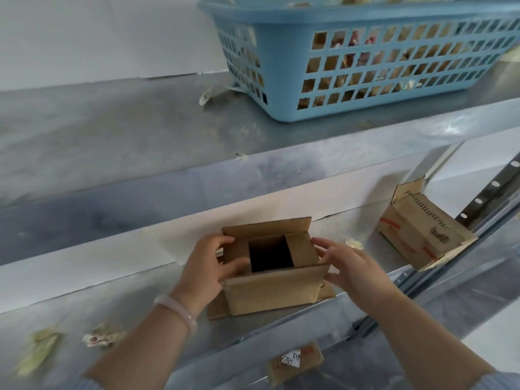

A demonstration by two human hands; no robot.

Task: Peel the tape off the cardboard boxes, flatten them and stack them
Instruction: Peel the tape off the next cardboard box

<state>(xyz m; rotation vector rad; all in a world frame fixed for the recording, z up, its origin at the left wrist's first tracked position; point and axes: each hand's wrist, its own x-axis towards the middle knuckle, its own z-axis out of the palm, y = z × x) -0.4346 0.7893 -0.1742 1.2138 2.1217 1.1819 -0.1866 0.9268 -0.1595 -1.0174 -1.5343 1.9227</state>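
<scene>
The contents of the blue basket (281, 26) are only glimpsed through its holes, and the tape scraps (39, 350) at the left are blurred. The open cardboard box (274, 288) is stood on the metal shelf (157, 327); its left wall is gripped by the left hand (206, 266), and its right side is touched by the right hand (349, 263), fingers loosely spread.

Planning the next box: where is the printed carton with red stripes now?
In the head view the printed carton sits at the right end of the shelf, right of the open box.
</scene>
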